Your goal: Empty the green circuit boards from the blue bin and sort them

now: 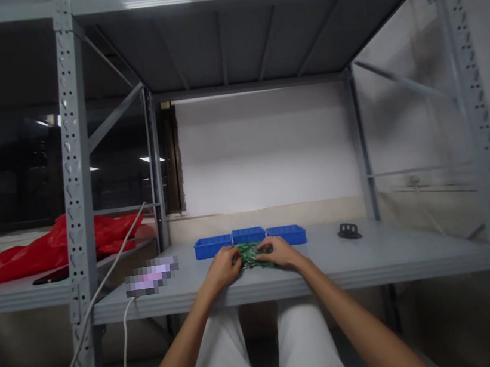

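Note:
A heap of small green pieces [251,255], with some shiny bits among them, lies near the front of the grey shelf. My left hand [226,266] is at the heap's left side, its fingers curled in and closed against it. At the right side, my right hand [281,251] has its thumb and fingers bent around the edge of the heap. Whatever either hand pinches is too small to make out. Just behind the heap stand a left blue tray [212,247], a middle blue tray [248,232] and a right blue tray [288,235].
A black plastic object [349,230] lies on the grey shelf [398,250] at right. A pixelated phone-like item [151,276] with a white cable [124,338] is at left. Red sheeting [32,250] covers the neighbouring shelf. A perforated upright [72,170] stands on the left.

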Demonstrator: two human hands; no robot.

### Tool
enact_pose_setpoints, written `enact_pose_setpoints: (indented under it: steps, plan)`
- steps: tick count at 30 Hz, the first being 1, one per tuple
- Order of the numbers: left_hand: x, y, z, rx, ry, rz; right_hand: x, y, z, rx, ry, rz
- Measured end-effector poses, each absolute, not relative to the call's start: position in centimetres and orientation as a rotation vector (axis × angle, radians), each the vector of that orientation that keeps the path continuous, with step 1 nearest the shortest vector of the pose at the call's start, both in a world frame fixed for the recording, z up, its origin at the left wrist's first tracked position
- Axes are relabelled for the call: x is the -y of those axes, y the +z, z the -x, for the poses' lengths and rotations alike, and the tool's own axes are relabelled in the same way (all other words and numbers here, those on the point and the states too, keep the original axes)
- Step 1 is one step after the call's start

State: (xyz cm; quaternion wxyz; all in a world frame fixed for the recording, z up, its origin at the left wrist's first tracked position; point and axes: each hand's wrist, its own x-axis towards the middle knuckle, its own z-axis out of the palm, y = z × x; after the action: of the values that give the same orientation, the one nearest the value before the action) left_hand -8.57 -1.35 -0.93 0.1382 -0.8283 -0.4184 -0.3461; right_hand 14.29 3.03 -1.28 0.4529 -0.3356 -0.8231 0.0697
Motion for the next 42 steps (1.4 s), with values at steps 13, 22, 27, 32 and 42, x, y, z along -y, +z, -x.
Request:
enact_pose_setpoints:
  steps: [13,22,27,32,42]
  plan:
    - [1.6,-0.7,8.6,1.201,-1.036,2.421,-1.9,-0.3,-13.5,1.68,0.031,0.739]
    - [1.7,-0.4,8.4,1.183,-1.19,2.345,-0.4,-0.7,-11.8,1.278,0.859,0.615]
    - [1.2,0.1,8.5,1.205,-1.47,2.468,0.4,-0.8,-11.1,1.263,0.946,0.588]
    - [0.9,-0.2,8.3,1.259,-1.803,2.617,1.0,-1.4,-10.6,1.253,0.958,0.586]
    - [1.3,-1.4,7.5,1.409,-2.037,2.684,2.0,-2.3,-11.8,1.264,1.075,0.516]
